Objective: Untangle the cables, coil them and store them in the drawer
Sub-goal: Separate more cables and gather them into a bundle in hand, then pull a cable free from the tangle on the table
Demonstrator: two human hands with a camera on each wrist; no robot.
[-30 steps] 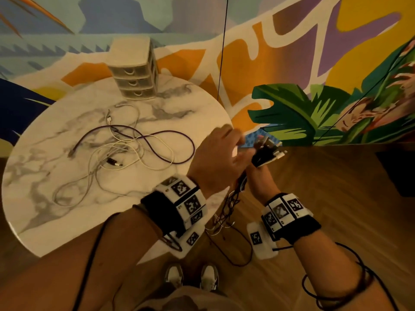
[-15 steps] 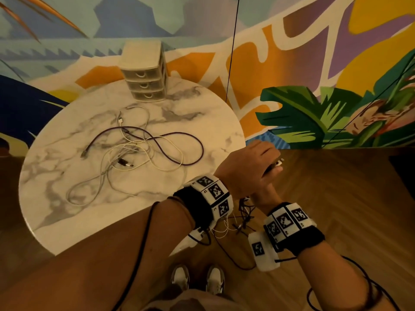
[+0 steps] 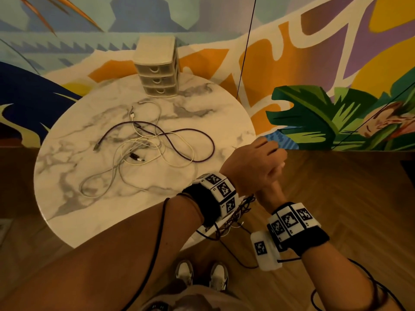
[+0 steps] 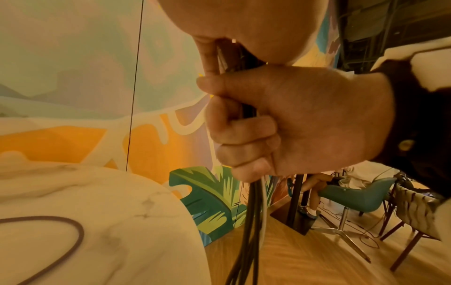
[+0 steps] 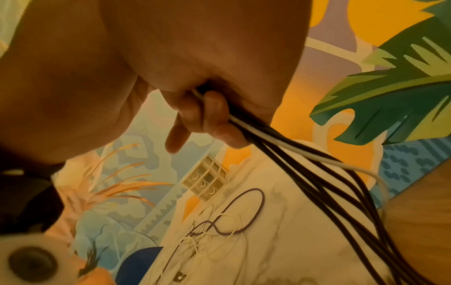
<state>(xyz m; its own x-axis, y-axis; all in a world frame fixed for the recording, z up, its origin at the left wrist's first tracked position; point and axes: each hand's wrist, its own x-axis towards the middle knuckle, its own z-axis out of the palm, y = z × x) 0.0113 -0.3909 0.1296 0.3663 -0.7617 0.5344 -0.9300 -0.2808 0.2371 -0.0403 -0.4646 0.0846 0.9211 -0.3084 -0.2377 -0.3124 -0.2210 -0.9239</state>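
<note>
Black and white strands make one bundle [image 4: 253, 216] that hangs from the right hand [image 4: 288, 123], whose fingers are curled tight round it beside the bench [image 3: 74, 198] edge. The left hand [image 3: 253, 169] sits directly on top of that grip and covers it; one finger [image 4: 209, 56] presses against the strands just above the right fist, and the left fingers seem to pinch them there too. The step in hand looks like gathering this bundle into a coil. To do it well, the right grip should stay firm while the left draws the strands up in even loops, since below the fist they fan apart and one white strand bows away from the dark ones. The loose ends trail to the floor, near the shoes [image 3: 202, 274], and may snag there or on the wrist wires.

Away from the grip, on the bench, a purple cable [image 3: 188, 140] lies crossed with thin white cables [image 3: 125, 162], still knotted together. Beyond them the drawer unit [image 3: 158, 70] stands at the far rim, all three drawers closed, so one must be opened before storing.
</note>
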